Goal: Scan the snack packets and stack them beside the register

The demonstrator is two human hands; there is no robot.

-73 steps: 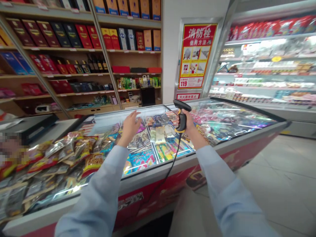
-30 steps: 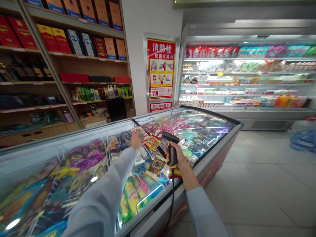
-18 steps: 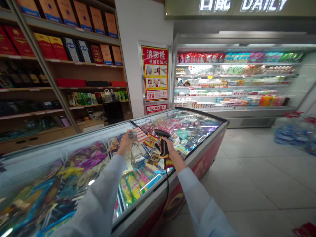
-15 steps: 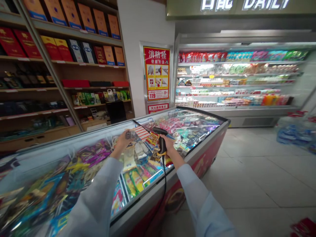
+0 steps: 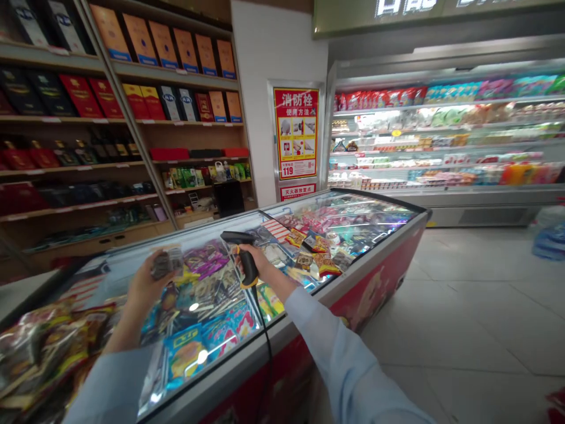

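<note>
My left hand (image 5: 148, 282) is closed around a small clear package with dark contents (image 5: 165, 263), held above the left part of a chest freezer. In my right hand (image 5: 255, 263) is a black and yellow barcode scanner (image 5: 249, 268), gripped by its handle, with its head toward the left. A black cable (image 5: 266, 330) hangs from the scanner over the freezer's front edge. Below both hands, through the glass, lie colourful ice cream packs (image 5: 185, 353). Snack bags (image 5: 324, 262) lie on the glass to the right of the scanner.
The chest freezer (image 5: 375, 277) has a red front and a dark rim. More snack bags (image 5: 48, 347) are piled at the near left. Shelves of boxes (image 5: 176, 70) stand behind, and a lit refrigerated case (image 5: 477, 197) is at the back right. Bottled water (image 5: 549, 238) stands on the floor.
My left hand has moved left and nearer with the package. My right hand has carried the scanner left, away from the snack bags. The view has turned a little to the left.
</note>
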